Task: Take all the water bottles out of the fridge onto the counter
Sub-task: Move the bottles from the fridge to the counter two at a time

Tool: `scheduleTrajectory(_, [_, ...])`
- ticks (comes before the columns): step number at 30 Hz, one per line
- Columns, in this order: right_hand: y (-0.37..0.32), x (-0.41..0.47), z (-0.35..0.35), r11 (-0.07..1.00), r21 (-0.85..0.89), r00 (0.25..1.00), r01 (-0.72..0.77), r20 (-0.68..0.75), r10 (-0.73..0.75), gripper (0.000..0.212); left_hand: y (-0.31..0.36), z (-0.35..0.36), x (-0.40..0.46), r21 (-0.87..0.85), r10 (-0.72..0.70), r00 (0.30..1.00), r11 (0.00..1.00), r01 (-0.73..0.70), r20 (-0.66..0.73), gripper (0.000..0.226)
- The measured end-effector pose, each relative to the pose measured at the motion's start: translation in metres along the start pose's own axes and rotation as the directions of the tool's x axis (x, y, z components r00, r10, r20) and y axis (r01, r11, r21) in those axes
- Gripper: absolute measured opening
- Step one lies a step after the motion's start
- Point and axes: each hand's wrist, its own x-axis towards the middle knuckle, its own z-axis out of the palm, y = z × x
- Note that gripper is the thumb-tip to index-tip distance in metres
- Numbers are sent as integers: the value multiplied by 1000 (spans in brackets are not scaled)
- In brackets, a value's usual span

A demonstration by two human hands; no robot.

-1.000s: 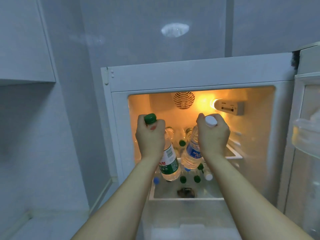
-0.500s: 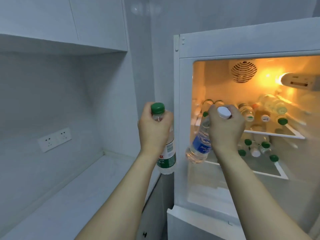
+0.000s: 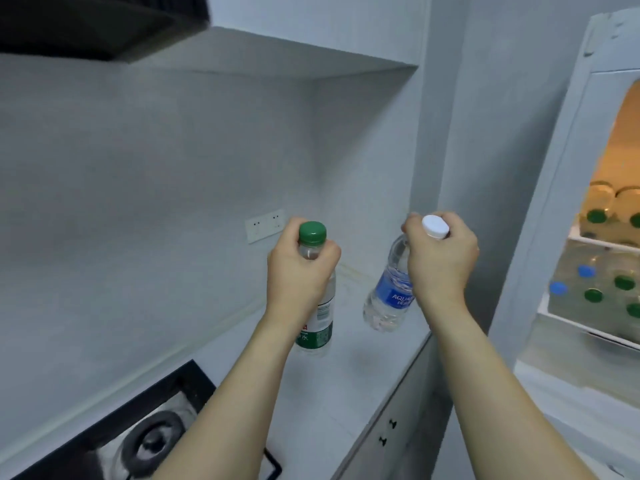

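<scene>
Gripping bottles (image 3: pixel 320 317) by fingers (image 3: pixel 329 252)

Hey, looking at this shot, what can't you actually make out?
Head view only:
- How many bottles remain in the fridge: the right edge cuts it off.
- Whether the green-capped bottle touches the counter: the left hand and forearm hide its base.
- The blue-label bottle label: partly behind the right hand.
</scene>
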Motion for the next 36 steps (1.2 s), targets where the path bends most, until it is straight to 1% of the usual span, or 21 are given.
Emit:
scheduleTrajectory(5, [3, -72, 61, 996, 50, 987, -75, 148, 67, 21, -33, -97, -13, 80, -55, 993, 995, 63, -103, 24])
scheduleTrajectory(9, [2, -117, 96, 990, 60, 964, -125, 242, 107, 22, -46, -153, -32, 109, -105, 981, 986, 124, -165, 21])
scheduleTrajectory(14, [-5, -169, 121, 985, 60, 913, -163, 387, 128, 23, -48, -210, -64, 134, -150, 944, 971, 196, -293, 16])
scheduleTrajectory(18, [-12, -203, 128, 987, 69, 870, -149, 483, 97, 23, -36, -237, -91, 166, -150, 904, 958, 233, -401, 19])
scheduleTrajectory(23, [-24, -247, 132, 979, 100, 781, -175, 620, 77, 22, -16, -262, -130, 215, -143, 838, 931, 294, -527, 15])
scheduleTrajectory(24, [-26, -252, 133, 978, 108, 774, -178, 629, 72, 22, -13, -265, -134, 215, -142, 829, 930, 300, -541, 15])
scheduleTrajectory(27, [-34, -283, 136, 971, 121, 712, -208, 699, 65, 23, 0, -284, -159, 254, -130, 790, 905, 341, -599, 17])
scheduleTrajectory(33, [-75, -354, 141, 957, 171, 602, -233, 799, 4, 22, 35, -343, -204, 311, -70, 727, 872, 377, -683, 15])
scheduleTrajectory(36, [-101, -393, 141, 951, 197, 563, -238, 826, -31, 21, 50, -380, -226, 320, -35, 694, 870, 375, -719, 17])
